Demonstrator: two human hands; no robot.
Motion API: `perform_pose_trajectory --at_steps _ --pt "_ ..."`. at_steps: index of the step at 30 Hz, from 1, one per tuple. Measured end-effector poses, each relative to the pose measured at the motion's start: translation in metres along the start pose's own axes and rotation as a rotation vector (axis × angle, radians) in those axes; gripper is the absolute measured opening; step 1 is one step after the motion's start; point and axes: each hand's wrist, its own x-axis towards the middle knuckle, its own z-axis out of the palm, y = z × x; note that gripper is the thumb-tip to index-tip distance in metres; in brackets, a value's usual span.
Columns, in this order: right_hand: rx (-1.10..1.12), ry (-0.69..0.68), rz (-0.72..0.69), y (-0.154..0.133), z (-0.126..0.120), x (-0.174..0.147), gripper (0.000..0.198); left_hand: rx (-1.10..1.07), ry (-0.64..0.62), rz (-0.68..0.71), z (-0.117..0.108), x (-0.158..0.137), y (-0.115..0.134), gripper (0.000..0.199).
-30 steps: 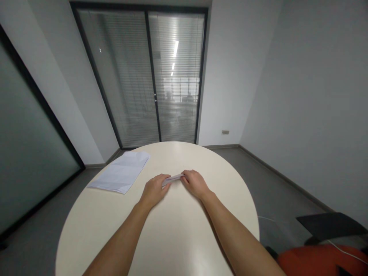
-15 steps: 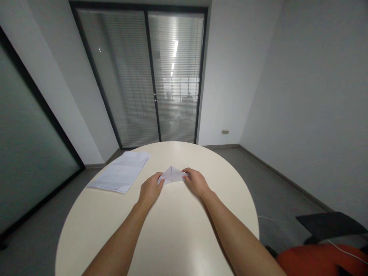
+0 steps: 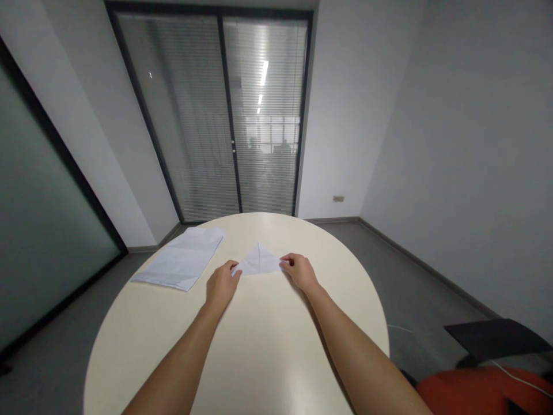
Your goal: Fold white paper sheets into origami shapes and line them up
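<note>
A folded sheet of white paper [image 3: 260,262], shaped like a triangle with its peak pointing away from me, is stretched between my hands over the middle of the table. A crease runs down from the peak. My left hand [image 3: 222,285] pinches its left corner between thumb and fingers. At the opposite corner, my right hand [image 3: 300,271] has the paper pinched the same way. Fingertips cover both outer corners.
The round cream table [image 3: 254,340] has a stack of white paper sheets [image 3: 181,257] on its far left. A red chair [image 3: 479,392] with a black armrest [image 3: 496,339] stands at the lower right. Beyond the table is a glass partition with blinds [image 3: 268,173].
Both hands have moved apart, the left one leftward and the right one rightward. The folded paper between them now looks wider, flatter and taller at its peak.
</note>
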Motion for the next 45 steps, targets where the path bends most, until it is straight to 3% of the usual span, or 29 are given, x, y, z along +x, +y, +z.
perform_pose_trajectory --at_steps 12,20,45 --pt "-0.045 0.005 0.037 -0.002 -0.001 -0.003 0.018 -0.057 -0.002 0.010 0.004 0.003 -0.008 0.022" --pt "-0.160 -0.020 0.000 -0.003 -0.001 -0.003 0.019 0.094 0.012 0.087 0.005 0.000 -0.007 0.030" --pt "-0.462 -0.054 -0.141 -0.030 -0.008 -0.019 0.025 0.311 -0.007 0.230 0.002 -0.008 0.007 0.028"
